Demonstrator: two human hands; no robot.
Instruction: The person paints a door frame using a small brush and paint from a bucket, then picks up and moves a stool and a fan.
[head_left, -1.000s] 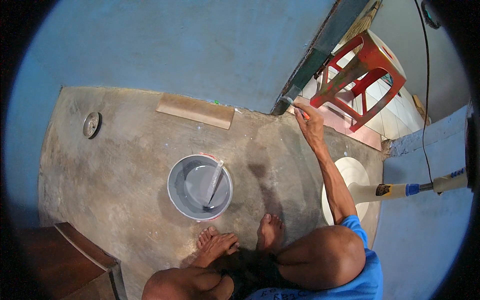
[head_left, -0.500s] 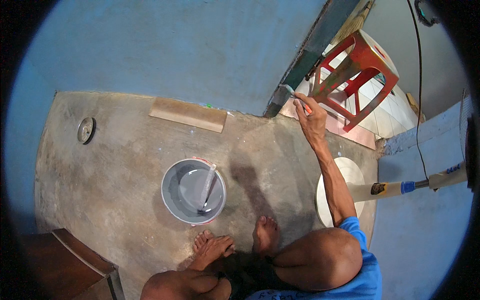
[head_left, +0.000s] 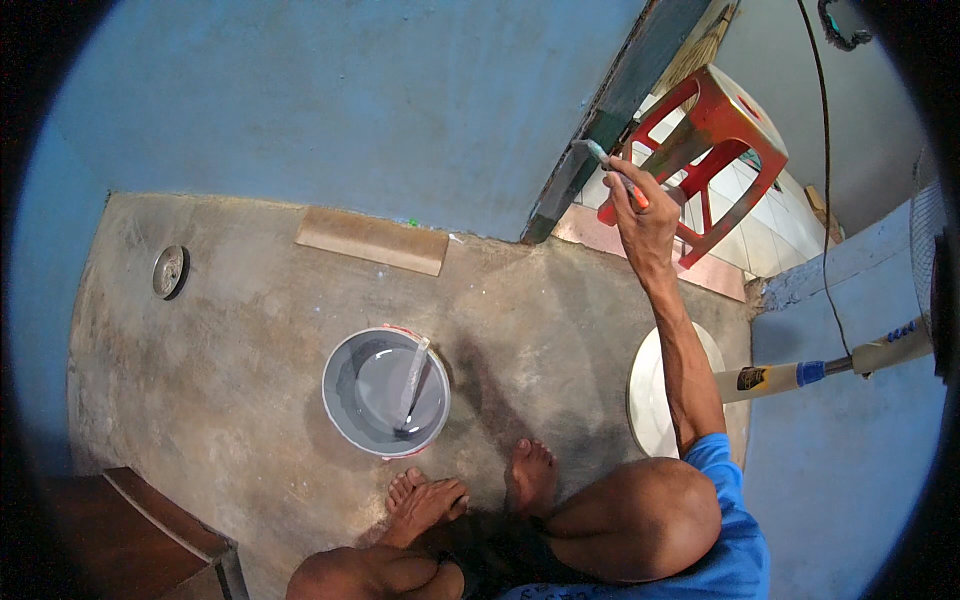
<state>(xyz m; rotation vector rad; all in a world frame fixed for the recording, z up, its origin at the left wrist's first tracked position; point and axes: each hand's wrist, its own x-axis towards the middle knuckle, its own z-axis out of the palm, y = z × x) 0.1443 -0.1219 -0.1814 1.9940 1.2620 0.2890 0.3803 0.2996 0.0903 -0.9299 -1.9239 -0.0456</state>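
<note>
My right hand (head_left: 645,210) is closed around a paintbrush (head_left: 635,190) with an orange-marked handle. Its pale head reaches the dark door frame (head_left: 560,195) at the edge of the blue wall (head_left: 350,100). My left hand (head_left: 435,505) appears to rest over my left foot, fingers bent and partly hidden. Between my feet and the wall stands a bucket (head_left: 365,375) of grey liquid, probably paint, with a pale strip or tool (head_left: 418,370) leaning in it.
A red plastic stool (head_left: 740,110) and straw broom (head_left: 705,45) are beyond the doorway. A pedestal fan (head_left: 650,385), a hanging cable (head_left: 826,150), a small metal dish (head_left: 168,270), a cardboard-like strip (head_left: 370,240) and a brown wooden piece of furniture (head_left: 120,530) surround me.
My right hand and the brush have moved upward along the door frame. The view has shifted slightly, so the floor objects appear a little lower and further left. My left hand stays in place.
</note>
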